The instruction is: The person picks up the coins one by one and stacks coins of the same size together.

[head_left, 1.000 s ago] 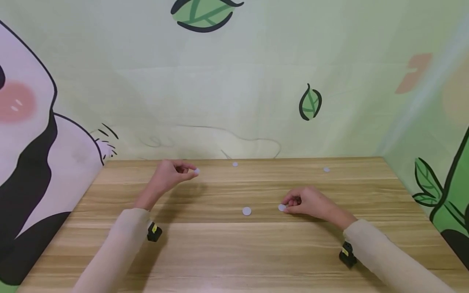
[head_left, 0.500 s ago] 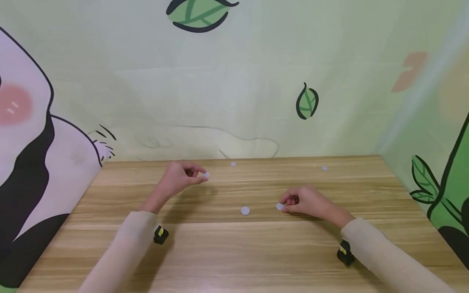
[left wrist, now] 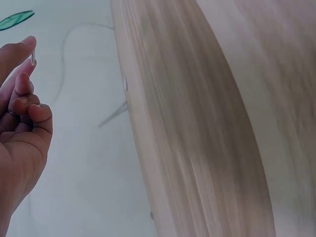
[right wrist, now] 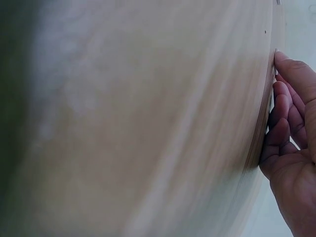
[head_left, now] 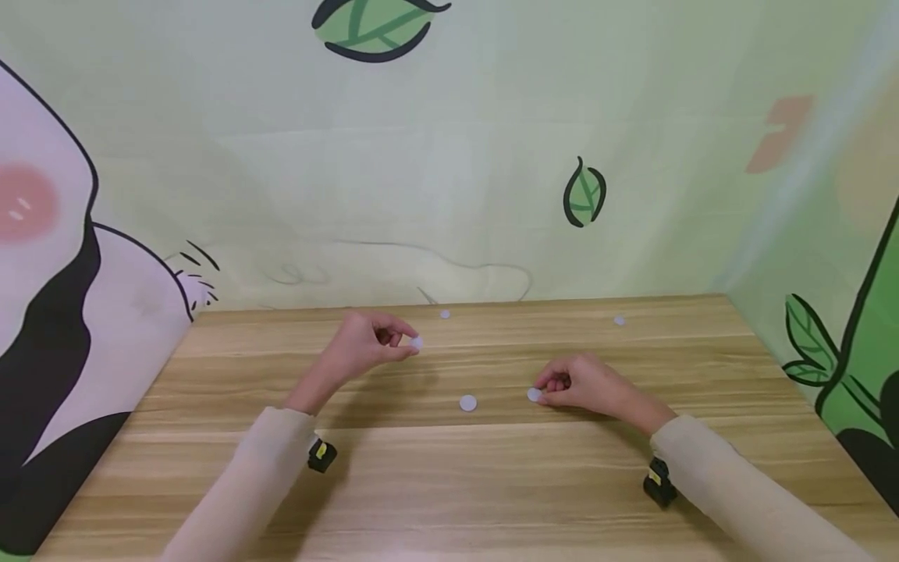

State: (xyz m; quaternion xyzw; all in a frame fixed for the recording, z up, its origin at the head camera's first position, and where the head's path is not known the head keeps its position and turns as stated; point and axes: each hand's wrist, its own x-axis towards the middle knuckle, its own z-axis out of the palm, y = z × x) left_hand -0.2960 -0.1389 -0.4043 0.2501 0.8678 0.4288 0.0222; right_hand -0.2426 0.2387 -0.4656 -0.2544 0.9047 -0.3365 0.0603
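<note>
My left hand [head_left: 367,343] pinches a small white disc [head_left: 417,343] between thumb and forefinger, held above the table. In the left wrist view that disc [left wrist: 33,58] shows edge-on as a thin strip, while the other fingers curl in toward the palm. Low over the wood, my right hand [head_left: 584,382] grips a second white disc [head_left: 534,395] at its edge with thumb and fingertips. Just left of it lies a third white disc [head_left: 468,403] on the table, touched by neither hand. The right wrist view shows the right hand [right wrist: 296,123] mostly side-on, its disc barely visible.
Two more white discs lie near the back edge of the wooden table [head_left: 449,484]: a left one [head_left: 445,314] and a right one [head_left: 620,320]. Behind stands a pale green wall cloth [head_left: 449,179] printed with leaves. A black wrist device [head_left: 322,455] hangs below the left sleeve.
My left hand has moved right and slightly nearer, carrying its disc toward the middle of the table. The right hand has stayed almost still with its disc. The head view has shifted a little.
</note>
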